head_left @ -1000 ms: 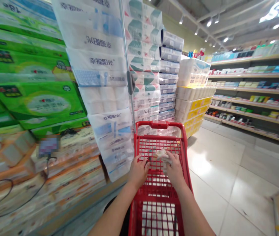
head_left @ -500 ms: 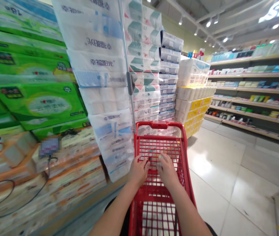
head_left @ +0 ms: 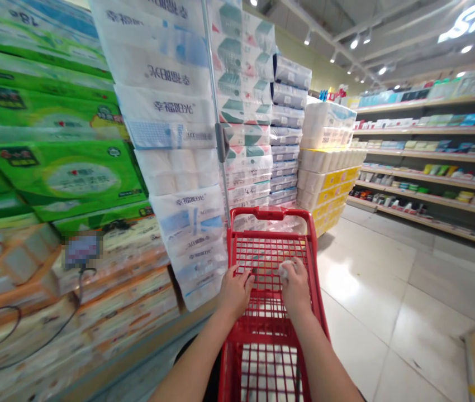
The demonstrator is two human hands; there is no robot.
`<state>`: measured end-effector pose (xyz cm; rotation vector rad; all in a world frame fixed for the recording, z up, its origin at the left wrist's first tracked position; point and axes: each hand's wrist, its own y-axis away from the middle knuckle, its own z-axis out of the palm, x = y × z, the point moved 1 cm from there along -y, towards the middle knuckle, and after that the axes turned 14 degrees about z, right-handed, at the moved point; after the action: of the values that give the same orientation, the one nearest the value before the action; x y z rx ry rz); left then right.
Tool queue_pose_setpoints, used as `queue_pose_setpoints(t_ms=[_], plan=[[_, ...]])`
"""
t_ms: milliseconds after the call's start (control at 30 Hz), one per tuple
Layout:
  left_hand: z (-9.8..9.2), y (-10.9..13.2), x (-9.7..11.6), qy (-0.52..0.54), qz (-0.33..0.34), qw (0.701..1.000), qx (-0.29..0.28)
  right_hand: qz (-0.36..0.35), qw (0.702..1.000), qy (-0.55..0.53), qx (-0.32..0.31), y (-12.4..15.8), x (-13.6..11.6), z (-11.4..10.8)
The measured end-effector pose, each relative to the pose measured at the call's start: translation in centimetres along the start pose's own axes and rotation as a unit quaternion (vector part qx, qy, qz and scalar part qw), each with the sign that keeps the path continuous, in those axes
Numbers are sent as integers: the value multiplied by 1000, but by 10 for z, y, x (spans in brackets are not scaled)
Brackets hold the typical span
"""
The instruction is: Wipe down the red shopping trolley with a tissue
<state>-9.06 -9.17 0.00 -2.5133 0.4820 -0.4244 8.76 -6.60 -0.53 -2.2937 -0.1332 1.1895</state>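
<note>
A red shopping cart (head_left: 271, 329) with a mesh of square openings stands in front of me. My left hand (head_left: 236, 291) rests at the left side of its upper grid, fingers bent and apart, with nothing visible in it. At the right part of the grid, my right hand (head_left: 297, 287) is closed around a small white crumpled wad (head_left: 286, 269), which shows between thumb and fingers. The cart's red top bar (head_left: 269, 213) lies beyond both hands.
Tall stacks of white-and-blue paper packs (head_left: 174, 106) rise beyond the cart's left side, with green packs (head_left: 74, 176) further left. Yellow-and-white packs (head_left: 329, 187) stand ahead. Stocked shelves (head_left: 438, 159) line the right side beyond the tiled floor (head_left: 371, 312).
My right hand has moved right across the grid and turned, its fingers now closed and the white wad more visible. My left hand has hardly moved.
</note>
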Motion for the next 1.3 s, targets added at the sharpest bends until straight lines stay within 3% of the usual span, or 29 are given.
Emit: queue_pose_setpoints(t_ms=[100,167,300,367,533,567,700,767,833,900,1033,1100,1233,1300], plan=[[1,0,0,-3,2,1000,-2,-81,993,-14,-89,5,-5,7],[1,1,-1,-5,6,1000,-6,-100,988,-8,-114,7,-6,11],[0,1,0,-12,1,1000,-5,-8,1000,22,-17,1,6,5],[0,1,0,-13,-2,1000,-5,-7,1000,18,-14,2,7,5],[-1,1,1,-14,7,1000,-13,-105,980,-21,-167,12,-5,13],[-1,1,1,-12,7,1000,-13,-96,983,-22,-157,10,-4,11],[-1,1,1,-7,0,1000,-11,5,1000,14,-19,-1,8,-1],[0,1,1,-8,-1,1000,-14,14,998,39,-41,-1,8,-1],[0,1,1,-12,-2,1000,-22,-23,992,55,-114,3,2,1],[-1,1,1,-15,-1,999,-29,-54,986,68,-146,6,-5,1],[-2,0,2,-13,4,1000,-22,17,993,118,-8,-1,-6,-13],[-1,-1,1,-18,4,1000,-16,36,992,117,19,-3,-5,-16],[0,0,0,-25,7,1000,-18,-47,991,50,-118,4,-7,-5],[-1,0,1,-21,8,1000,-20,-59,991,33,-119,4,-6,-2]])
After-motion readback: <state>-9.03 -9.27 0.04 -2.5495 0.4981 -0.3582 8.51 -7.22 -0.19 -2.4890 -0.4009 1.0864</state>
